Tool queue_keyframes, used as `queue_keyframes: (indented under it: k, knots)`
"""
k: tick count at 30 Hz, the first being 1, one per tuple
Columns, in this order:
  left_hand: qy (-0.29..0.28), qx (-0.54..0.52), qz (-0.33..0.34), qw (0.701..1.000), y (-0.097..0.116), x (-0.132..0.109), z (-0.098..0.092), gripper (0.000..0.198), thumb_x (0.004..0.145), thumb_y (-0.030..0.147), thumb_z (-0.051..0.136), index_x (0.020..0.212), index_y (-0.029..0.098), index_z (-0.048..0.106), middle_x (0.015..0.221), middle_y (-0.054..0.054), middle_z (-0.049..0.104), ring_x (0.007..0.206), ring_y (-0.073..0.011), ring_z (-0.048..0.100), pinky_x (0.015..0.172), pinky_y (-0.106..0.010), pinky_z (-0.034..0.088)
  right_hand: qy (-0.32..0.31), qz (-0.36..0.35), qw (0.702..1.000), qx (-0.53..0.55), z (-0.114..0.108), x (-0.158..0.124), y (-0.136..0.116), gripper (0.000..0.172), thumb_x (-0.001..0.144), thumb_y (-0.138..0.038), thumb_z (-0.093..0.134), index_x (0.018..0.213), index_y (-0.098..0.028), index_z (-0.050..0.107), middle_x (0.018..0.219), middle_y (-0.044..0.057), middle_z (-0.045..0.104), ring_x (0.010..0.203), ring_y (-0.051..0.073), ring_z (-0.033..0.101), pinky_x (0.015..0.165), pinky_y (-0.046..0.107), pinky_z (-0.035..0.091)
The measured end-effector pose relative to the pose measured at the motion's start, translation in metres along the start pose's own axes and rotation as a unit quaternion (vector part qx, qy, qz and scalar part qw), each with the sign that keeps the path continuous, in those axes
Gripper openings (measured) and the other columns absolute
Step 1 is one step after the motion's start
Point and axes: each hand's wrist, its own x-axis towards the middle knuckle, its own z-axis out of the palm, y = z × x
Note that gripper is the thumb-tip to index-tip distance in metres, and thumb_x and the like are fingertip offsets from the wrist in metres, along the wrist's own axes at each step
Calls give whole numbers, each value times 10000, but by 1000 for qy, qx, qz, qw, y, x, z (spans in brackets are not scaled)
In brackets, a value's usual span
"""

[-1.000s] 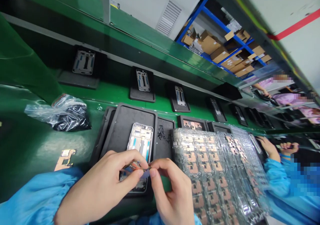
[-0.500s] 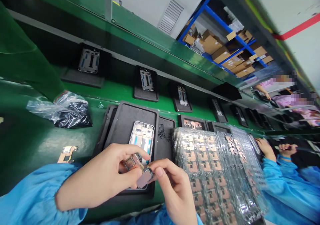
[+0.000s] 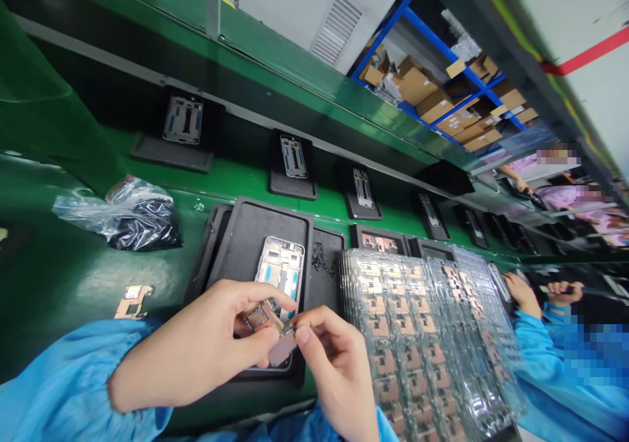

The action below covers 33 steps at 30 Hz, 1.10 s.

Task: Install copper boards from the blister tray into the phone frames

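Note:
My left hand (image 3: 216, 340) grips a small phone circuit board (image 3: 284, 349) between thumb and fingers, tilted above a phone frame. My right hand (image 3: 339, 363) has thumb and index finger pinched at the board's right edge. Whether a tiny part sits in that pinch is hidden. Beneath the hands, a silver phone frame (image 3: 281, 258) with blue strips lies in a black tray (image 3: 240, 232). Another circuit board (image 3: 133, 301) rests on the green surface, left of the tray and close to my left sleeve.
Stacked clear plastic trays (image 3: 393, 337) with many boards stand right of my hands. A plastic bag (image 3: 142, 222) of black pieces lies at left; small black bits (image 3: 322, 258) fill another tray. Beyond runs a green belt (image 3: 240, 180) carrying phone frames. A co-worker's hand (image 3: 521, 293) is far right.
The phone frames on the belt have shifted slightly right. My right hand has moved a little up and left, its fingertips still at the board's edge. The left hand keeps its grip.

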Motion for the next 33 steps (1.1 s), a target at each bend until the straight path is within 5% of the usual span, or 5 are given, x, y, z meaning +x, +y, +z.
queue_keyframes:
  k: [6,15,19,26,33]
  knots:
    - [-40,-38,-20,998,0,4,-7,309,935,231,676,1238,170,691,790,20,719,754,-181,740,762,-275,583,-20,45,997,63,-5,-4,2,336,1033,-448,633,843,-199,756,750,35,737,649,137,680,639,196,543]
    - [-26,-5,-20,999,0,0,-6,350,961,240,653,1302,163,666,791,37,711,758,-177,756,767,-275,579,-15,21,1000,15,3,2,0,319,1010,-400,656,774,-186,670,658,-7,620,595,118,522,592,215,453]
    - [-43,-41,-9,998,2,1,-8,313,960,230,669,1265,159,681,786,32,723,712,-172,757,731,-268,582,-23,20,996,82,5,5,8,355,979,-459,708,757,-184,675,674,-5,614,608,115,497,564,206,424]
    - [-31,-88,-4,996,1,2,-8,330,975,292,696,1278,163,676,807,8,725,735,-180,749,731,-275,583,63,-5,992,106,6,-13,18,182,1007,-404,700,1054,-251,786,856,43,778,757,164,724,699,212,570]
    - [-14,-46,-14,999,5,-3,-3,313,979,254,659,1281,189,711,827,17,723,743,-163,744,744,-256,603,51,-2,993,103,14,-4,12,252,986,-373,725,801,-204,714,729,2,697,628,114,582,585,182,481]
